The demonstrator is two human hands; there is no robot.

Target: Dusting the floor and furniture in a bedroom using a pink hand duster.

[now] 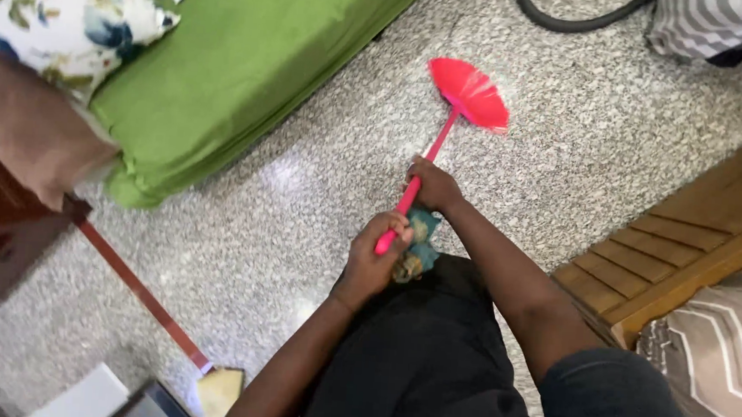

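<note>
A pink broom [471, 93] with a fan of bristles rests on the speckled stone floor [321, 188], its long pink handle running back toward me. My right hand [432, 185] grips the handle partway up. My left hand [374, 258] is closed around the handle's near end. Both arms reach forward over my black clothing, and a patterned slipper [420, 242] shows just beneath the hands.
A green mattress [243, 55] with a floral pillow [57, 9] lies at the upper left. A wooden frame [686, 245] and chevron cushion [722, 359] stand at the right. A black hose [571, 19] curls at the top. A red-handled dustpan [206, 379] leans at the lower left.
</note>
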